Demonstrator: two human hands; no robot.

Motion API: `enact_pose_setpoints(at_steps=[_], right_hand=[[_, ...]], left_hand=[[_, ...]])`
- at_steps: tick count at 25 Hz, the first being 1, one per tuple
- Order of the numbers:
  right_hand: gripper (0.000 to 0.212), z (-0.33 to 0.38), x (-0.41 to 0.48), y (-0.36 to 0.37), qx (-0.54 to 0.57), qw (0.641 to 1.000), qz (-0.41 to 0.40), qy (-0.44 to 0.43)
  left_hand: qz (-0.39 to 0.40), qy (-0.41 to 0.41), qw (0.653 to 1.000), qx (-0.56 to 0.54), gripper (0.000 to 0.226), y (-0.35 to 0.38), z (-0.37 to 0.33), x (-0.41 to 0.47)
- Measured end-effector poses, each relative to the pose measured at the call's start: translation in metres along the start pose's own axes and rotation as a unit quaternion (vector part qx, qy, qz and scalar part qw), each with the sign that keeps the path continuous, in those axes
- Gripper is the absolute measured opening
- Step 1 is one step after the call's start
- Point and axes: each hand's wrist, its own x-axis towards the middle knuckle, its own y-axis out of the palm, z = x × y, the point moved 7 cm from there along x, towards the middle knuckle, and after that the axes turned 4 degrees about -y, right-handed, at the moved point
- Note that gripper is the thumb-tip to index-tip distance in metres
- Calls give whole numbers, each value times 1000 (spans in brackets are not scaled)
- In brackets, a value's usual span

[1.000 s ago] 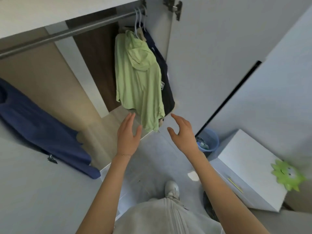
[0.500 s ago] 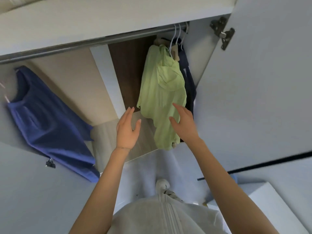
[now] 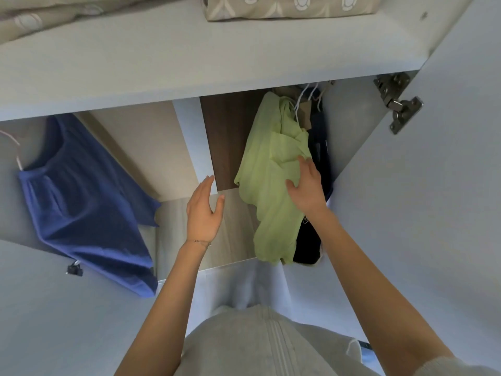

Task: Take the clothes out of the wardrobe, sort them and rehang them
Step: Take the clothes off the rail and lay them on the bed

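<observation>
I have both hands raised in front of the open wardrobe. My right hand [image 3: 306,185] lies against the front of the light green top [image 3: 267,185], its fingers [image 3: 307,165] straight and close together on the cloth, thumb spread to the side. It pinches nothing; it only touches the fabric. My left hand [image 3: 203,213] hangs in the air to the left of the green top and apart from it. Its fingers [image 3: 206,185] are straight and pressed together with the thumb held off, and it carries nothing. A thin bracelet [image 3: 199,242] sits on that wrist.

The green top hangs from white hangers [image 3: 301,104] at the right end of the wardrobe, just under the shelf [image 3: 189,63]. A dark garment [image 3: 307,248] hangs right behind it, against the side wall. Well to the left a blue shirt [image 3: 86,202] hangs on its own hanger — tilted in my wide view. Folded patterned bedding [image 3: 292,6] rests on top of the shelf. The right door [image 3: 433,213] stands open, its metal hinge [image 3: 398,101] showing near the top.
</observation>
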Motion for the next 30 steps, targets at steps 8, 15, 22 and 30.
enact_pose_setpoints(at_steps=[8, 15, 22, 30], right_hand=[[16, 9, 44, 0, 98, 991, -45, 81], [41, 33, 48, -4, 183, 968, -137, 107], [40, 69, 6, -22, 223, 962, -157, 8], [34, 84, -55, 20, 130, 980, -111, -98]], left_hand=[[30, -10, 1000, 0, 50, 7, 4, 20], [45, -17, 999, -6, 50, -6, 11, 28], [98, -28, 991, -88, 48, -5, -13, 28], [168, -98, 955, -222, 46, 22, -59, 55]])
